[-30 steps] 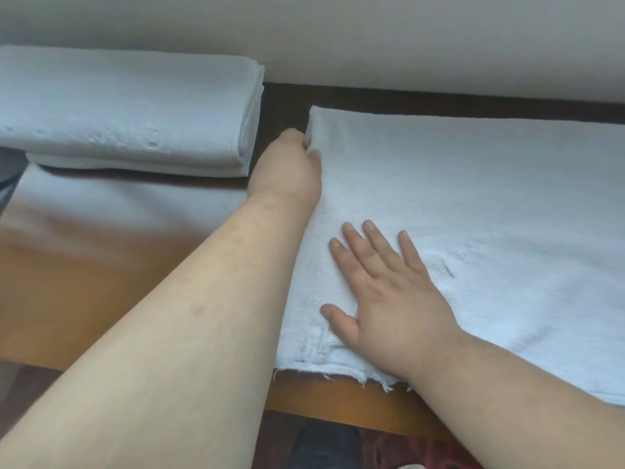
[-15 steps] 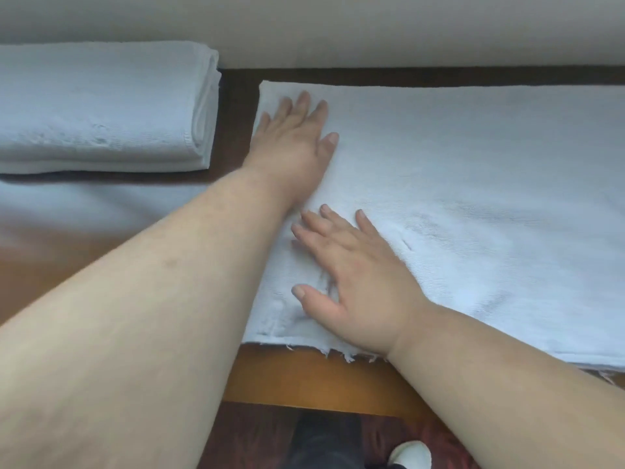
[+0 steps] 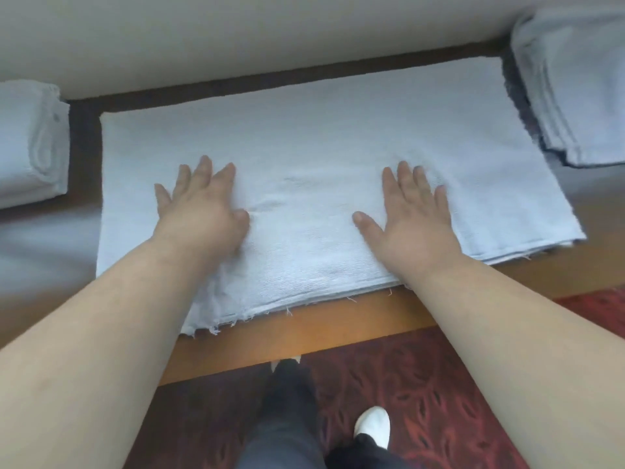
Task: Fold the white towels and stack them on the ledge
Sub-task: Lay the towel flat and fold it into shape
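A white towel [image 3: 314,137], folded into a wide rectangle of several layers, lies flat on the wooden ledge [image 3: 304,336]. Its frayed edges hang a little over the front at the left. My left hand [image 3: 199,211] rests palm down on the towel's left half, fingers spread. My right hand [image 3: 411,214] lies flat on the right half, fingers apart too. Neither hand grips the cloth. A folded white towel stack [image 3: 28,143] sits at the left end of the ledge.
Another pile of folded white towels [image 3: 578,86] lies at the far right. A pale wall [image 3: 236,38] runs behind the ledge. Below the ledge are red patterned carpet [image 3: 439,384], my dark trouser legs and a white shoe [image 3: 372,424].
My left hand slid from the towel's far left corner to its left half and flattened. My right hand moved out to the right half. The view shifted right, bringing the right pile into sight.
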A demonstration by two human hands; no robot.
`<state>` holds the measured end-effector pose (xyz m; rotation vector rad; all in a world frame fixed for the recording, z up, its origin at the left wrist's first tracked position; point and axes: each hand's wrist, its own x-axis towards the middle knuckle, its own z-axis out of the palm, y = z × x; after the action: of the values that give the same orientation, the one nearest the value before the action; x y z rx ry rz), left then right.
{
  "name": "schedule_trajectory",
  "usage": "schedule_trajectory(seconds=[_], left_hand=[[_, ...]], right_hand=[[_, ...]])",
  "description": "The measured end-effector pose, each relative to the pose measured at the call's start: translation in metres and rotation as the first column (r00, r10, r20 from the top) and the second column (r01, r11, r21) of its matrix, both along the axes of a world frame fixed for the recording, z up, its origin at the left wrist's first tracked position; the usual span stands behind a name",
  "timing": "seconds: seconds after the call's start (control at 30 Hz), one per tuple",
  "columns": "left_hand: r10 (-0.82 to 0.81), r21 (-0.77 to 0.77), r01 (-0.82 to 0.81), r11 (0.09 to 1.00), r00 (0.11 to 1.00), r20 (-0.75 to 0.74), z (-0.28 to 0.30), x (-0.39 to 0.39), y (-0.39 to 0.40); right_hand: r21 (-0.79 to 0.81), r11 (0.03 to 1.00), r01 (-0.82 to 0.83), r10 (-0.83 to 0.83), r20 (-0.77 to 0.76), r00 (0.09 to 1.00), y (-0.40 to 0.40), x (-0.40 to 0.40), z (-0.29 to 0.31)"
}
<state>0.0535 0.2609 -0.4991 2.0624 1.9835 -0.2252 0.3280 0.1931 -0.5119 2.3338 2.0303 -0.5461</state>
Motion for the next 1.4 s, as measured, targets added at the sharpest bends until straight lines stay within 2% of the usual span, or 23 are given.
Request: schedule_trajectory(seconds=[0.03, 0.1, 0.17, 0.2, 0.27, 0.3, 0.37, 0.43, 0.53, 0.7, 0.87, 1.03, 1.13, 1.2, 1.23, 1.27, 1.33, 1.37, 1.4], left_hand=[[0.016, 0.024, -0.016, 1.000, 1.000, 0.021, 0.008, 0.017, 0.003], [-0.097, 0.158, 0.073, 0.985, 0.984, 0.147, 0.022, 0.064, 0.003], [-0.323, 0.267, 0.256, 0.929, 0.914, 0.247, 0.030, 0.118, 0.001], [-0.406, 0.271, 0.337, 0.902, 0.874, 0.266, 0.030, 0.144, 0.002], [-0.484, 0.176, 0.451, 0.875, 0.826, 0.288, 0.024, 0.189, 0.006], [-0.505, 0.106, 0.497, 0.861, 0.816, 0.281, 0.019, 0.206, 0.009], [-0.565, 0.017, 0.574, 0.819, 0.800, 0.202, 0.005, 0.230, 0.020], [-0.623, 0.004, 0.626, 0.780, 0.775, 0.106, -0.005, 0.250, 0.033], [-0.663, 0.014, 0.664, 0.748, 0.747, 0.044, -0.013, 0.284, 0.056], [-0.705, 0.028, 0.705, 0.709, 0.709, 0.025, -0.019, 0.339, 0.101], [-0.730, 0.078, 0.728, 0.681, 0.684, -0.008, -0.024, 0.365, 0.125], [-0.743, 0.139, 0.736, 0.662, 0.669, -0.003, -0.026, 0.362, 0.127], [-0.749, 0.134, 0.740, 0.659, 0.662, 0.027, -0.024, 0.362, 0.132], [-0.746, 0.132, 0.736, 0.664, 0.665, 0.038, -0.024, 0.361, 0.132], [-0.746, 0.144, 0.735, 0.663, 0.665, 0.040, -0.024, 0.360, 0.131], [-0.746, 0.170, 0.731, 0.661, 0.663, 0.051, -0.025, 0.359, 0.128], [-0.733, 0.280, 0.684, 0.674, 0.667, 0.136, -0.024, 0.354, 0.123], [-0.710, 0.363, 0.621, 0.695, 0.672, 0.211, -0.022, 0.352, 0.122], [-0.673, 0.441, 0.528, 0.726, 0.677, 0.297, -0.019, 0.352, 0.125]], right_hand=[[0.067, 0.998, 0.009, -0.003, -0.100, 0.995, -0.003, 0.007, 0.001], [0.261, 0.956, 0.137, -0.075, -0.234, 0.969, -0.006, 0.023, 0.005], [0.345, 0.899, 0.271, -0.239, -0.135, 0.962, -0.012, 0.050, 0.005], [0.299, 0.899, 0.319, -0.312, -0.072, 0.947, -0.017, 0.065, 0.002], [0.158, 0.920, 0.358, -0.365, 0.019, 0.931, -0.031, 0.087, -0.008], [0.139, 0.927, 0.349, -0.358, 0.042, 0.933, -0.037, 0.091, -0.012], [0.174, 0.924, 0.340, -0.353, 0.052, 0.934, -0.041, 0.090, -0.017], [0.186, 0.915, 0.357, -0.373, 0.059, 0.926, -0.039, 0.089, -0.018], [0.172, 0.912, 0.373, -0.388, 0.060, 0.920, -0.037, 0.090, -0.018], [0.104, 0.910, 0.401, -0.408, 0.054, 0.911, -0.038, 0.089, -0.015], [0.080, 0.907, 0.413, -0.415, 0.013, 0.910, -0.037, 0.090, -0.012], [0.176, 0.875, 0.452, -0.447, -0.065, 0.892, -0.036, 0.091, -0.009], [0.273, 0.821, 0.501, -0.461, -0.199, 0.865, -0.039, 0.094, -0.004], [0.347, 0.707, 0.616, -0.519, -0.338, 0.785, -0.046, 0.094, -0.002], [0.348, 0.619, 0.704, -0.580, -0.402, 0.709, -0.048, 0.094, -0.001], [0.322, 0.499, 0.804, -0.658, -0.463, 0.594, -0.048, 0.095, 0.001], [0.209, 0.180, 0.961, -0.781, -0.564, 0.269, -0.045, 0.105, 0.006], [0.135, 0.067, 0.989, -0.797, -0.589, 0.134, -0.044, 0.115, 0.008], [0.069, 0.031, 0.997, -0.793, -0.605, 0.067, -0.043, 0.126, 0.010]])
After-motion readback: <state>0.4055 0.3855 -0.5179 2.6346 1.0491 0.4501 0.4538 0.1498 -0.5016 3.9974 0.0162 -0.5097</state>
